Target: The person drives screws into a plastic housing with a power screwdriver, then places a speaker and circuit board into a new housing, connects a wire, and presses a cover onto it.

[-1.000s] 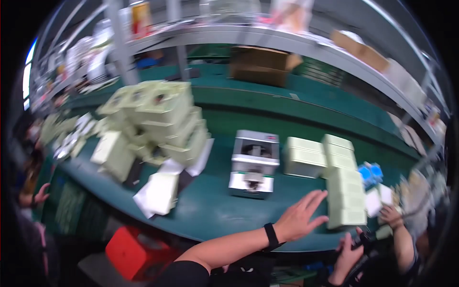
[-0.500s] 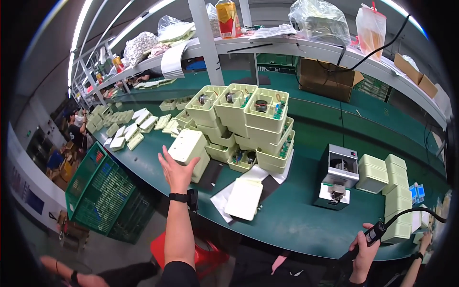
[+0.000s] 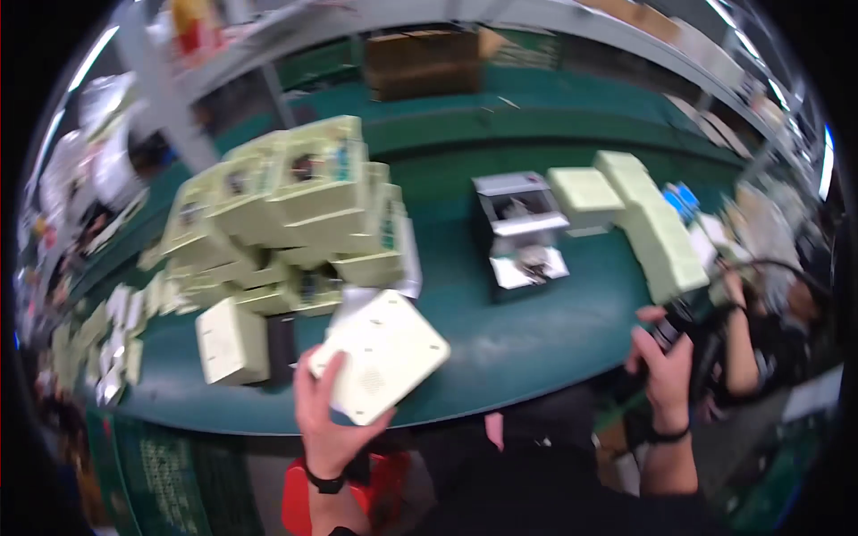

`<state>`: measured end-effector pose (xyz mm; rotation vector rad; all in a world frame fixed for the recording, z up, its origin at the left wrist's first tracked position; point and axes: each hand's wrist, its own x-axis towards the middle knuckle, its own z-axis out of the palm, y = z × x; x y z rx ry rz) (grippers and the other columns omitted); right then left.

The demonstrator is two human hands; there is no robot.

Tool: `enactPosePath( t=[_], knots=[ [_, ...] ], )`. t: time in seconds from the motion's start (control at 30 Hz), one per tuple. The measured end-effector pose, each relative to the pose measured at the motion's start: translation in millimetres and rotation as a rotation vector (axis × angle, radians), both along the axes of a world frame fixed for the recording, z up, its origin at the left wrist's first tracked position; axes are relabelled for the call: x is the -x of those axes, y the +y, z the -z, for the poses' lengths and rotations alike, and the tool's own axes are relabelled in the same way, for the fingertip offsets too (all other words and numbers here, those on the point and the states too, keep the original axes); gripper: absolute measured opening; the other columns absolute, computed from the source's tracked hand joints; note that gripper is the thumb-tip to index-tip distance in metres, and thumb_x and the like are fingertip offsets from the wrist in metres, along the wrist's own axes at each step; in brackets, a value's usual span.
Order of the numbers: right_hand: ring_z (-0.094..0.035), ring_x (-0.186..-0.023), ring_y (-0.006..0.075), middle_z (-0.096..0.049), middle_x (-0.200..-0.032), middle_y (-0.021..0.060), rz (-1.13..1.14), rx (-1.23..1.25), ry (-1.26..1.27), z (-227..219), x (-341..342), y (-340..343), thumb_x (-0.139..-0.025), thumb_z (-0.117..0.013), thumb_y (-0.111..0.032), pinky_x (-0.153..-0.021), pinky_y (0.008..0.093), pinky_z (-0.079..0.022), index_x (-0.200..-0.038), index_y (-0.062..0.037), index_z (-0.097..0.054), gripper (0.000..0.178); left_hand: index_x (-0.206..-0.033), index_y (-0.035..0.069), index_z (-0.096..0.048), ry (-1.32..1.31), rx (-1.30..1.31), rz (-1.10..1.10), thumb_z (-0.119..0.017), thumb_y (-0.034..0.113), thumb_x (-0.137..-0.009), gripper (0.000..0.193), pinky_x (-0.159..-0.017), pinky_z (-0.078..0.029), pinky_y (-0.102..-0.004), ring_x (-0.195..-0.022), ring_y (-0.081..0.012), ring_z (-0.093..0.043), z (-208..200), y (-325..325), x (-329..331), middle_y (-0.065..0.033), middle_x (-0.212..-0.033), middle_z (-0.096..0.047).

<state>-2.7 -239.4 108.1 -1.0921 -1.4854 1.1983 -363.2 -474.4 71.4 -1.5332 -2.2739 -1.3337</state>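
My left hand [image 3: 329, 427] is closed on the near-left edge of a cream plastic cover [image 3: 386, 357], a squarish panel with small holes and a round speaker grille. The cover is turned at an angle at the table's front edge; whether it is fully lifted cannot be told. My right hand [image 3: 663, 371] grips a black electric screwdriver [image 3: 670, 329] with a cable, at the right front. Beside my left hand stands a closed cream box [image 3: 228, 344]. Behind it rise stacked open cream housings [image 3: 313, 201] with wiring and circuit boards inside.
A grey-black machine with a metal front [image 3: 523, 228] stands mid-table on the green tabletop [image 3: 554, 335]. To its right are rows of closed cream boxes [image 3: 657, 237]. A co-worker's arm [image 3: 740, 344] reaches in at far right. A red stool [image 3: 380, 496] is below the edge.
My left hand has left the closed cream box and moved right to take hold of the cover. The view has swung to the right. My right hand still holds the screwdriver.
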Motion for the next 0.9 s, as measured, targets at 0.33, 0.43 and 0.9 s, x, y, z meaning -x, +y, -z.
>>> enactPosePath(
  t=[0.33,0.43,0.9],
  knots=[
    [-0.053,-0.056,0.0171,-0.055,-0.073,0.0057,-0.303,-0.228,0.414,-28.4,48.0,64.0,-0.101,-0.061,-0.01,-0.057,0.0326,-0.047,-0.113,-0.003,-0.055,0.015,-0.156,0.003,-0.036,-0.295,0.3,0.438,-0.097,0.023,-0.063,0.113,-0.107,-0.051,-0.0478,-0.132,-0.0447,-0.056,90.4,126.6,-114.0,-0.0235,-0.146,-0.051],
    [-0.054,-0.057,0.0166,-0.055,-0.073,0.0056,-0.403,-0.267,0.524,-46.3,87.1,90.3,-0.1,-0.061,-0.01,-0.058,0.032,-0.048,-0.107,-0.0036,-0.055,0.011,-0.159,0.001,-0.028,-0.36,0.269,0.405,-0.097,0.025,-0.064,0.12,-0.111,-0.048,-0.0472,-0.134,-0.0436,-0.054,94.1,131.3,-122.4,-0.0239,-0.146,-0.051],
    [-0.055,-0.054,0.0162,-0.056,-0.066,0.0066,-0.558,-0.164,0.268,-32.5,122.3,111.1,-0.097,-0.063,-0.011,-0.056,0.0321,-0.049,-0.102,0.0001,-0.054,0.015,-0.153,0.0,-0.033,-0.297,0.304,0.346,-0.098,0.025,-0.061,0.115,-0.113,-0.045,-0.0467,-0.135,-0.0416,-0.054,88.9,152.5,-115.1,-0.0235,-0.143,-0.054]
  ],
)
